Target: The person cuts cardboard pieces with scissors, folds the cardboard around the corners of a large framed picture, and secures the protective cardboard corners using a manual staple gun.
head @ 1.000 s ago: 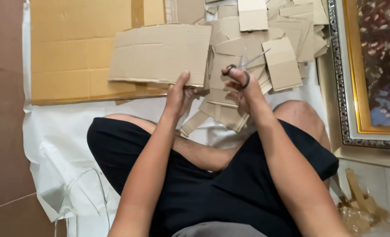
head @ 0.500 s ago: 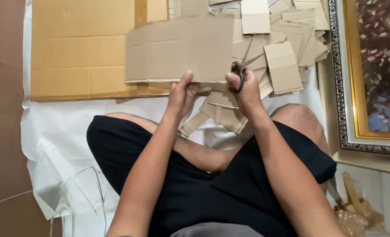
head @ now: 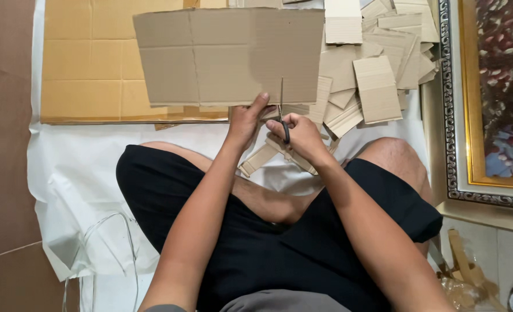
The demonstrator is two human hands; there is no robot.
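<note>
Brown corrugated cardboard sheet (head: 227,55) is pinched at its lower edge by the left hand (head: 245,121), while just beside it the right hand (head: 302,134) grips dark-handled metal scissors (head: 282,115) whose blades cut upward into that edge.

A brown corrugated cardboard sheet (head: 227,55), rectangular and creased, is held flat above the white floor sheet (head: 71,173); black-handled scissors (head: 283,118) stand blade-up in its lower edge.

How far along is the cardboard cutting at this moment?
Done: a pile of cut cardboard pieces lies ahead on the right. In hand: the left hand grips the bottom edge of a large cardboard sheet while the right hand works scissors into it. Left: most of this sheet, and the flattened box beneath.
</note>
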